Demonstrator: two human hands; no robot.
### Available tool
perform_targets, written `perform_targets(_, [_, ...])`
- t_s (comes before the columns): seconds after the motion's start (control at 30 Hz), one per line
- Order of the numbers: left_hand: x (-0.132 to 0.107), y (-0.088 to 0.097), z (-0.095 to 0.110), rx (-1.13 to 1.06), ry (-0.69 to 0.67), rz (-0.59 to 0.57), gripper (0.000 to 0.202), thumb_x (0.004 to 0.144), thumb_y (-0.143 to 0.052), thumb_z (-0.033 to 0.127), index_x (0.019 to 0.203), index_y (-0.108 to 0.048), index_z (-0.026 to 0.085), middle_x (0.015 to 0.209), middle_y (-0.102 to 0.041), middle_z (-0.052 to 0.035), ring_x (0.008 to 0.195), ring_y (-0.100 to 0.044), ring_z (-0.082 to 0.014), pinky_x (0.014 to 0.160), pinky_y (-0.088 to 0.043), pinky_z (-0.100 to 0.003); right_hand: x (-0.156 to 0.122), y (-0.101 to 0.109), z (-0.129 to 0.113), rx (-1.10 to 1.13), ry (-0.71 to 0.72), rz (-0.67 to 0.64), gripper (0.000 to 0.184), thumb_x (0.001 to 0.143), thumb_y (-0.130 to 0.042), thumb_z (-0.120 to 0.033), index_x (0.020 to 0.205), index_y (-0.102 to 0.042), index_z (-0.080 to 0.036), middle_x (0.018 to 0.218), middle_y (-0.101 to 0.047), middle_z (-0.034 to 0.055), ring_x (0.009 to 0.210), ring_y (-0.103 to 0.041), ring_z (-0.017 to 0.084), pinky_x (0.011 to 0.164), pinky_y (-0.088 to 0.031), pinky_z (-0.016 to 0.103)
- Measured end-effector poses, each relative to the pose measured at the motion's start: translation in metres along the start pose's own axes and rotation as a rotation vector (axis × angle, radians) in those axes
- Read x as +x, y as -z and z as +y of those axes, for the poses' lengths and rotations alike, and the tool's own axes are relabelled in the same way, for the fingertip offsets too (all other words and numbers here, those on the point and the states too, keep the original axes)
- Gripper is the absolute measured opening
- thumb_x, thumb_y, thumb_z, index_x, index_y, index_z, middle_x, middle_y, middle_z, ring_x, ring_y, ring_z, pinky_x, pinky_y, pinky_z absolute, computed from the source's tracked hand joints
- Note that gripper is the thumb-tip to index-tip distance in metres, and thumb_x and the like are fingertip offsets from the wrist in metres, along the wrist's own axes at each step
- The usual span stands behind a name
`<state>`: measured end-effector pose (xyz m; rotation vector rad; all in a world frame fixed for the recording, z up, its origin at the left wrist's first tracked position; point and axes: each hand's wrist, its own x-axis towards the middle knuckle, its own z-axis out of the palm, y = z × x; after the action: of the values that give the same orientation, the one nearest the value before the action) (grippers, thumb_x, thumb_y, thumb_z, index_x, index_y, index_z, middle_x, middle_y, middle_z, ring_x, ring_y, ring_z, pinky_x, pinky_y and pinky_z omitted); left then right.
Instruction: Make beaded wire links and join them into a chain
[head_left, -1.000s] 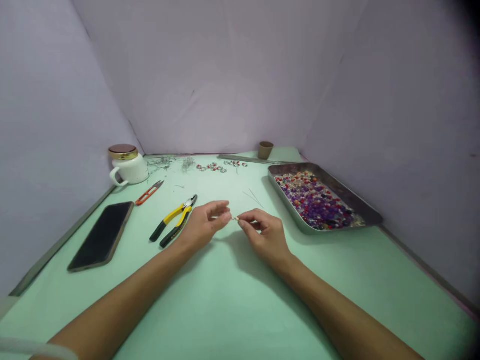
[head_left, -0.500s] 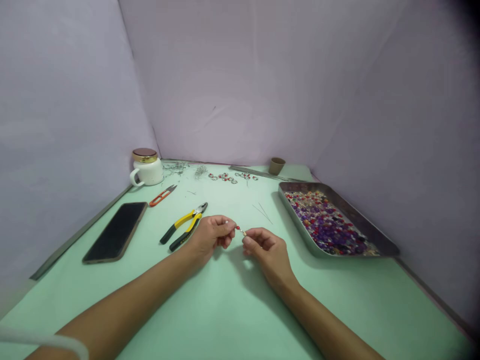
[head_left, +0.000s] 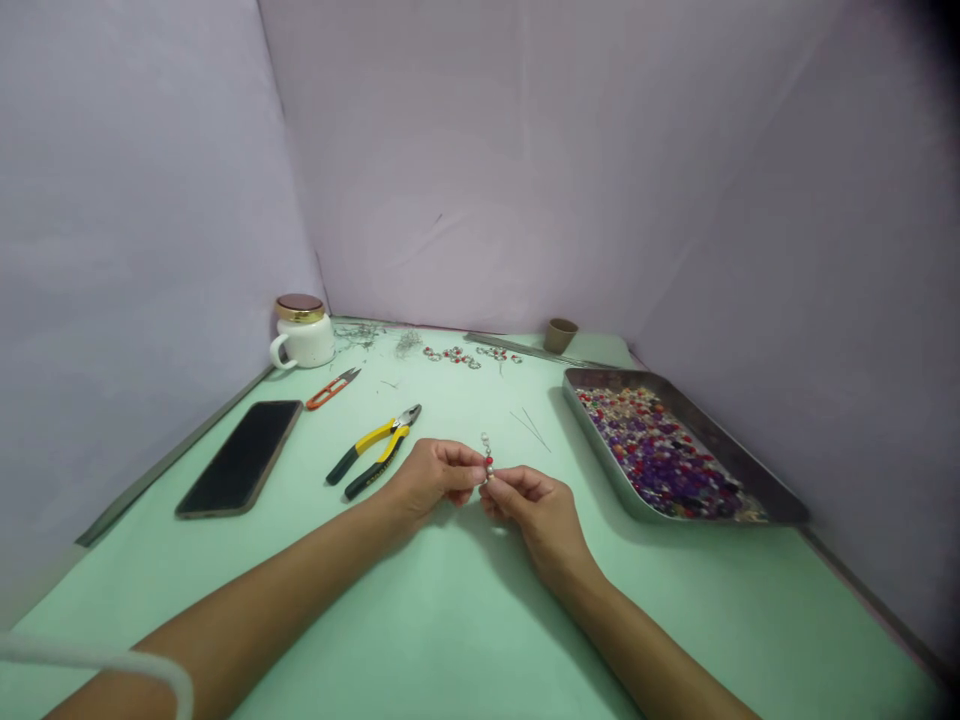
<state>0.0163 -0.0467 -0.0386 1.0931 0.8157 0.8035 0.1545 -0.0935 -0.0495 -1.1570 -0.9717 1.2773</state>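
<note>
Between my fingertips a short strand of beads (head_left: 488,459) stands nearly upright, with pale, silvery beads and one red bead. My left hand (head_left: 442,474) pinches it from the left, thumb against forefinger. From the right, my right hand (head_left: 534,500) pinches its lower end, so the two hands almost touch. The strand's very bottom is hidden by the fingers. Just left of my left hand lie the yellow and black pliers (head_left: 375,455), jaws pointing away. Thin wire pins (head_left: 532,428) rest on the green table beyond my right hand.
On the right stands a metal tray (head_left: 607,450) of mixed beads. A phone (head_left: 241,460), orange thread snips (head_left: 334,388) and a lidded white mug (head_left: 304,335) are on the left. At the back lie beaded rings (head_left: 454,355), tangled wire (head_left: 409,343) and a small brown cup (head_left: 560,335).
The bead strand has turned from slanting between the hands to nearly upright. My hands have come closer together. The whole view has shifted slightly.
</note>
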Motion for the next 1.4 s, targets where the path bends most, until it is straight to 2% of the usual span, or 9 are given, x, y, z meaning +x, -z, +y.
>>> perform_targets(0.17, [-0.001,-0.005,-0.002,0.168,-0.055,0.059,0.011,0.060,-0.064,0.020,0.061,-0.061,0.010,0.041,-0.050,0.0029,0.040,-0.041,-0.0063,0.044,-0.031,-0.020,0.000,0.003,0.001,-0.063,-0.030,-0.001,0.019,0.060,-0.069,-0.030,0.063,-0.062,-0.013,0.050,-0.060,0.0002,0.047,-0.050,0.010,0.049,-0.039,0.023])
perform_targets(0.3, [-0.003,-0.007,0.002,0.232,-0.035,0.116,0.009,0.058,-0.063,0.018,0.059,-0.059,0.010,0.041,-0.049,0.0034,0.040,-0.041,-0.0063,0.043,-0.031,-0.020,0.001,0.004,0.001,-0.145,-0.065,0.005,0.020,0.059,-0.069,-0.031,0.065,-0.062,-0.014,0.052,-0.060,-0.0007,0.047,-0.050,0.010,0.049,-0.041,0.023])
perform_targets(0.43, [-0.002,-0.008,0.001,0.263,-0.023,0.098,0.009,0.060,-0.061,0.019,0.061,-0.059,0.010,0.043,-0.050,0.0029,0.041,-0.042,-0.0067,0.043,-0.032,-0.020,0.005,0.006,0.002,-0.224,-0.042,-0.007,0.015,0.060,-0.067,-0.028,0.062,-0.063,-0.013,0.052,-0.058,-0.0007,0.045,-0.048,0.009,0.046,-0.040,0.022])
perform_targets(0.7, [-0.002,-0.010,-0.007,0.248,0.019,0.114,0.010,0.062,-0.061,0.022,0.063,-0.056,0.012,0.042,-0.051,0.0028,0.039,-0.045,-0.0076,0.041,-0.034,-0.020,0.008,0.007,0.001,-0.148,-0.048,0.023,0.012,0.055,-0.069,-0.021,0.062,-0.061,-0.013,0.052,-0.059,-0.0012,0.044,-0.048,0.008,0.045,-0.040,0.021])
perform_targets(1.0, [-0.003,-0.014,-0.008,0.259,0.016,0.147,0.007,0.063,-0.057,0.020,0.063,-0.055,0.012,0.044,-0.053,0.0013,0.039,-0.046,-0.0081,0.042,-0.036,-0.021,0.006,0.008,-0.002,-0.119,-0.048,0.002,0.013,0.060,-0.066,-0.024,0.062,-0.063,-0.012,0.054,-0.062,0.0014,0.051,-0.055,0.011,0.054,-0.045,0.024])
perform_targets(1.4, [-0.005,-0.017,-0.016,0.450,-0.058,0.166,0.007,0.065,-0.051,0.020,0.061,-0.052,0.014,0.040,-0.044,0.0056,0.038,-0.036,-0.0061,0.039,-0.029,-0.019,0.007,0.008,0.007,-0.116,0.008,-0.028,0.007,0.061,-0.061,-0.019,0.058,-0.059,-0.014,0.051,-0.058,-0.0008,0.049,-0.053,0.010,0.052,-0.042,0.023])
